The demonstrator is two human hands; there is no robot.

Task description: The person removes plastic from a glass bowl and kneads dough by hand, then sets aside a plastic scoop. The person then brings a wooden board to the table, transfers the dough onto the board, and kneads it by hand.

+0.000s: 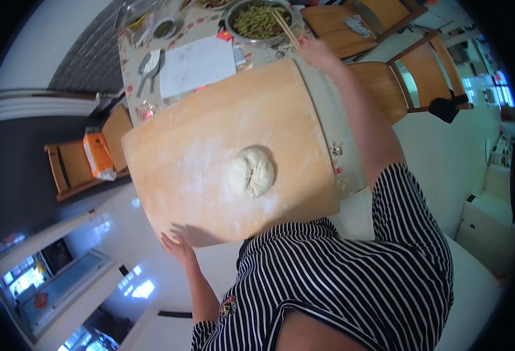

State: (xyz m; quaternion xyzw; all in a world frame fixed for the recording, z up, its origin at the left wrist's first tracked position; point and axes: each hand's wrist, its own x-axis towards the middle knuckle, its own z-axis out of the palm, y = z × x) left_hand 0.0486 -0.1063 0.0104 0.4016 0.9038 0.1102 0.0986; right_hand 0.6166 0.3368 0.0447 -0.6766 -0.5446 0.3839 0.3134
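Observation:
My right hand [317, 54] reaches to the far side of the table and is closed around a pair of chopsticks [287, 29]. Their tips are in a metal bowl [229, 30] of chopped green filling [256, 22]. A round lump of dough [253, 172], creased down its middle, sits on a floured wooden board [281, 105]. By the board's near left corner is my left hand [178, 248], its fingers apart and nothing held; whether it touches the board I cannot tell.
Beyond the board lie a white sheet [196, 65] and a scoop [149, 73] with white powder on it. A small bowl [164, 28] stands at the far left. Wooden chairs [380, 88] flank the table, one on the left bearing an orange package [98, 155].

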